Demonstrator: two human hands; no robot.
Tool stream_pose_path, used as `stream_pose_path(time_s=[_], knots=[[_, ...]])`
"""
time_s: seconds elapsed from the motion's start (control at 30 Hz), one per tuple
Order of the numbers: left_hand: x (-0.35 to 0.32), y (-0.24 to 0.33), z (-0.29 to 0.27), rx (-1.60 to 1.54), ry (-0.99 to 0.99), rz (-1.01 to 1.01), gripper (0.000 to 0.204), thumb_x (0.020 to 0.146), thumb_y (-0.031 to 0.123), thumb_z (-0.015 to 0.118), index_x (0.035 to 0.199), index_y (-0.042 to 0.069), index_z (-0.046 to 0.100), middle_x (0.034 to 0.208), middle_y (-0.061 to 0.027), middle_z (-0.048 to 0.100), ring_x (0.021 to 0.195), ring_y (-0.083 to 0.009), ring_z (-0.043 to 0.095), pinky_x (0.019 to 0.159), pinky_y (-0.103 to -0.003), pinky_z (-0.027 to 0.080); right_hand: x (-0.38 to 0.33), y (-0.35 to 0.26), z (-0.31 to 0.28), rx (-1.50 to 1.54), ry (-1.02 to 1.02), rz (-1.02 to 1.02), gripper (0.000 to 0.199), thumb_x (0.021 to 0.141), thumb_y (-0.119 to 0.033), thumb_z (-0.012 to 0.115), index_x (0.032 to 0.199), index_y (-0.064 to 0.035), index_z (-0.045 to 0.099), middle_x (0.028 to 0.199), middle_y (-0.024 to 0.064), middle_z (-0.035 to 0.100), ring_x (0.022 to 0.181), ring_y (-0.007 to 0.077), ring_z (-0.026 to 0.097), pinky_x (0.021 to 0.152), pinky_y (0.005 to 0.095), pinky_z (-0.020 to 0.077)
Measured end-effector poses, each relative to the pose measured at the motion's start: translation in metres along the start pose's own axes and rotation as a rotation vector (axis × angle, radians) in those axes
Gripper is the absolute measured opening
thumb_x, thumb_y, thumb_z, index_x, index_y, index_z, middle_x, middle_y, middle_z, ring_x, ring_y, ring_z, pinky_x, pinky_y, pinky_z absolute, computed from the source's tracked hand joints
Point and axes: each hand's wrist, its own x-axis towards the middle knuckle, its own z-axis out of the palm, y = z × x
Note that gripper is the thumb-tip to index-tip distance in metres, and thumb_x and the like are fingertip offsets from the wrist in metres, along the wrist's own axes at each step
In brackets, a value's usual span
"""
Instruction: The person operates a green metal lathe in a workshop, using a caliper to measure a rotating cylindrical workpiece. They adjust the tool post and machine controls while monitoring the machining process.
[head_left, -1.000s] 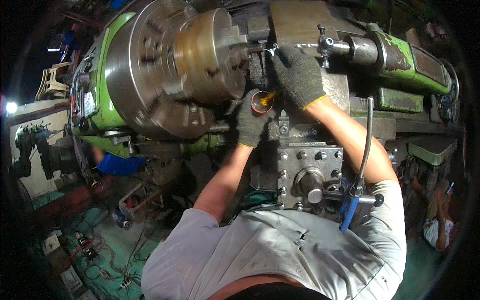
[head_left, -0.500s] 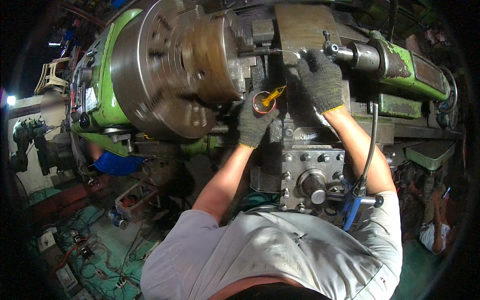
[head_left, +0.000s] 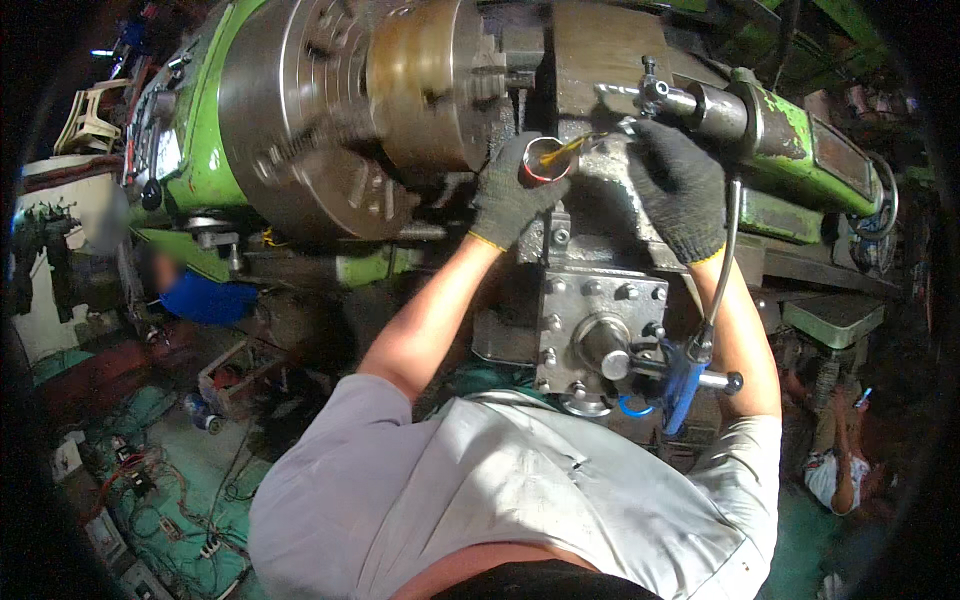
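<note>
The setting is a dim machine shop with a cluttered green-painted floor; a large green lathe fills the upper view. At far left sits the broad steel chuck (head_left: 330, 110), its face blurred.

Just right of the chuck, the left hand (head_left: 510, 195), in a dark knit glove, holds a small round metal cup (head_left: 545, 158). The fingers (head_left: 500, 165) are curled closed around the cup wall, with the open mouth facing the camera.

A thin yellow-amber stream or spout (head_left: 572, 148) enters the cup from the right, its long axis running up and rightward toward the right hand (head_left: 680, 185). This gloved hand lies just beside the cup, fingers bent over the grey casting; what it grips cannot be told.

Below the right-hand fingers stand a bolted grey gear housing (head_left: 600, 325) and a blue-handled lever (head_left: 685, 380).
</note>
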Motion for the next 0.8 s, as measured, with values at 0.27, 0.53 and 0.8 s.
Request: stream_pose_path(time_s=[0.27, 0.53, 0.8], knots=[[0.012, -0.014, 0.022, 0.250, -0.036, 0.275, 0.054, 0.071, 0.015, 0.083, 0.123, 0.021, 0.070, 0.109, -0.0104, 0.074, 0.101, -0.0353, 0.067, 0.090, -0.047, 0.052, 0.012, 0.000, 0.006, -0.383, -0.505, -0.382, 0.034, 0.087, -0.013, 0.070, 0.121, -0.0162, 0.071, 0.098, 0.0135, 0.069, 0.086, 0.0346, 0.071, 0.070, 0.0433, 0.0576], [0.012, -0.020, 0.034, 0.333, -0.040, 0.315, 0.050, 0.076, 0.036, 0.083, 0.124, 0.030, 0.071, 0.104, -0.0048, 0.075, 0.094, -0.0287, 0.068, 0.084, -0.044, 0.053, 0.000, -0.016, -0.043, -0.087, -0.406, -0.066, 0.055, 0.086, -0.016, 0.079, 0.139, -0.0128, 0.063, 0.116, 0.0162, 0.067, 0.095, 0.0312, 0.069, 0.082, 0.0399, 0.0567], [0.022, -0.027, 0.051, 0.434, -0.175, 0.262, 0.037, 0.092, 0.036, 0.065, 0.129, 0.042, 0.068, 0.098, -0.0042, 0.075, 0.094, -0.0273, 0.070, 0.079, -0.047, 0.053, -0.020, -0.012, -0.023, -0.011, -0.343, 0.308, 0.047, 0.098, -0.037, 0.070, 0.130, -0.0024, 0.067, 0.099, 0.0214, 0.074, 0.089, 0.0321, 0.074, 0.079, 0.0413, 0.0564]])
